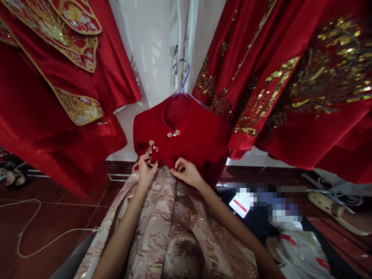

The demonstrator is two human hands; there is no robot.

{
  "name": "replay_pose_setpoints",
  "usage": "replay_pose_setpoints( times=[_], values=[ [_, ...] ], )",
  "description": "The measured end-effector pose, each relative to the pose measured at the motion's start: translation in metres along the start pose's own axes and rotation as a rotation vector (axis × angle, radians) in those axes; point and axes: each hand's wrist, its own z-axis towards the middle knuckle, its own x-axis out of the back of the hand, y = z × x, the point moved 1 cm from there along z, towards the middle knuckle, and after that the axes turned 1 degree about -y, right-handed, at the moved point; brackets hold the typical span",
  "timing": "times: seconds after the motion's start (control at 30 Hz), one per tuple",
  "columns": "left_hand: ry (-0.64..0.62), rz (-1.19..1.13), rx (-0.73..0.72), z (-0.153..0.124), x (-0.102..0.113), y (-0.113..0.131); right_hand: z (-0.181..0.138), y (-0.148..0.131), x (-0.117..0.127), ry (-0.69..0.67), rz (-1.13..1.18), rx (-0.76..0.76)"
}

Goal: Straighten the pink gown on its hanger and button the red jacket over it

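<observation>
A dress hangs in front of me, with a red bodice (188,128) and a pink-gold brocade skirt (157,217) spread toward me. Pearl-like beaded ornaments (173,134) decorate its neckline and the left side of the chest. At the waist, just below the chest ornament, my left hand (147,170) is closed with thumb and fingers curled; what lies between them is too small to make out. My right hand (187,172) pinches the dress at the waist seam, a short gap from the left.
A purple hanger (183,83) holds the dress on a white rack (183,35). Red embroidered garments (116,69) hang left, sequined ones (261,97) right. A white cable (37,228) crosses the tiled floor. At right are a white card (241,203), plastic-wrapped items (302,252) and a beige clog (325,205).
</observation>
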Motion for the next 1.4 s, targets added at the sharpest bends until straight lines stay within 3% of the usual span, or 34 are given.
replay_pose_setpoints(
  times=[0.17,0.3,0.43,0.5,0.6,0.73,0.93,1.03,1.2,1.4],
  values=[
    [-0.011,0.208,-0.031,0.01,0.017,0.004,-0.001,-0.003,0.009,-0.019,0.149,-0.098],
    [-0.012,0.323,-0.012,0.0,0.031,0.043,-0.001,-0.006,0.01,-0.03,0.201,-0.113],
    [-0.035,0.18,-0.123,-0.026,0.016,0.076,0.0,-0.005,0.005,-0.099,0.238,-0.09],
    [-0.03,0.124,-0.168,-0.038,0.001,0.07,0.0,-0.002,0.005,-0.116,0.254,-0.104],
    [-0.011,0.108,-0.131,-0.048,-0.018,0.037,0.0,0.003,0.007,-0.092,0.253,-0.14],
    [0.065,0.084,-0.069,-0.05,-0.024,0.002,0.002,0.003,0.012,-0.073,0.229,-0.11],
    [0.187,0.089,-0.076,-0.053,-0.021,0.003,-0.001,-0.005,0.004,-0.114,0.202,-0.04],
    [0.144,0.098,-0.113,-0.054,-0.022,0.002,-0.001,-0.016,-0.003,-0.137,0.188,0.004],
    [0.064,-0.049,-0.025,-0.056,-0.021,0.001,0.003,-0.028,-0.015,-0.147,0.162,0.053],
    [-0.027,-0.147,-0.083,-0.057,-0.023,0.004,0.009,-0.003,-0.025,0.004,-0.107,0.055]
  ],
)
